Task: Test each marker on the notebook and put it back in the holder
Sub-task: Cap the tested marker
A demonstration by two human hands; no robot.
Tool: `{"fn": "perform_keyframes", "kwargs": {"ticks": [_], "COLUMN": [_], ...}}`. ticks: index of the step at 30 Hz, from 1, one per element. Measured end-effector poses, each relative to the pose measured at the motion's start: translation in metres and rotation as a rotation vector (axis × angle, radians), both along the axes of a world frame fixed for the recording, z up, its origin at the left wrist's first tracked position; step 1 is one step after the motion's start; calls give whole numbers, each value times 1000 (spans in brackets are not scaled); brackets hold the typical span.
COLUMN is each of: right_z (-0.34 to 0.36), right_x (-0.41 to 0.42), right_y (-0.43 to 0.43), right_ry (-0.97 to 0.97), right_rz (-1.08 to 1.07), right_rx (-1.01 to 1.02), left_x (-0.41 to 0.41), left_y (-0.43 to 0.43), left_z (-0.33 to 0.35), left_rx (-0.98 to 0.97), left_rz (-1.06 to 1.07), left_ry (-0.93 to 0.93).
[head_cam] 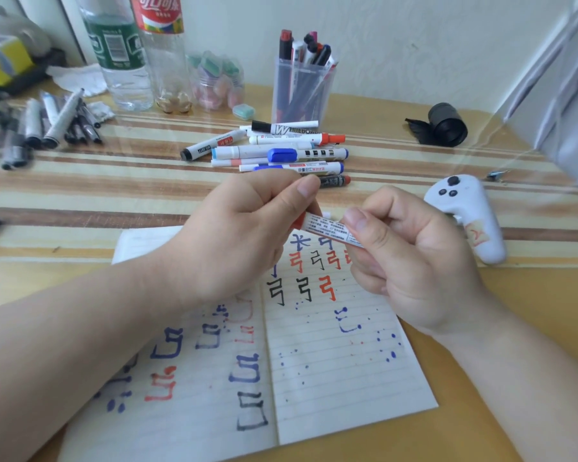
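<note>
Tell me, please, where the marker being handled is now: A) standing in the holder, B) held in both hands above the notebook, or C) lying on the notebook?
B: the left hand and right hand grip the marker above the notebook.

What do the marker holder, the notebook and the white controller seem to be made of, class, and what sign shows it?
Marker holder: clear glossy plastic, probably; the markers inside show through its walls. Notebook: matte ruled paper; the ink has bled and spotted. Controller: smooth white moulded plastic, it seems, with a soft sheen.
</note>
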State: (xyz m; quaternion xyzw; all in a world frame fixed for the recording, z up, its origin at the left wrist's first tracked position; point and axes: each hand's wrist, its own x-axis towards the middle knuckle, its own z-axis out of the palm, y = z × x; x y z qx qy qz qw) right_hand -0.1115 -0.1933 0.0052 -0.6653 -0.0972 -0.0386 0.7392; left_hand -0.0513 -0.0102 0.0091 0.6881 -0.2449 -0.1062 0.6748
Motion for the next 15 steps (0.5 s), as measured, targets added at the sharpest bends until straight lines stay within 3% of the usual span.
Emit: {"fn": "perform_keyframes", "kwargs": {"ticks": [5,10,12,15], "right_z": [4,6,6,15], "right_x": [6,5,9,12], "right_y": [-8,-15,-13,-5], "right_ry": [81,56,35,-41], "right_rz": [5,-85,-134,-233], "right_rx": [155,269,187,-99], "left_x": [5,7,4,1], "left_y": [3,5,4,3], "left_z": [-3,-10,-9,-8], "left_rx": [-170,75,193,303], "left_rz": [-43,-17,1,81], "left_ry": [113,-160,-250,-331]}}
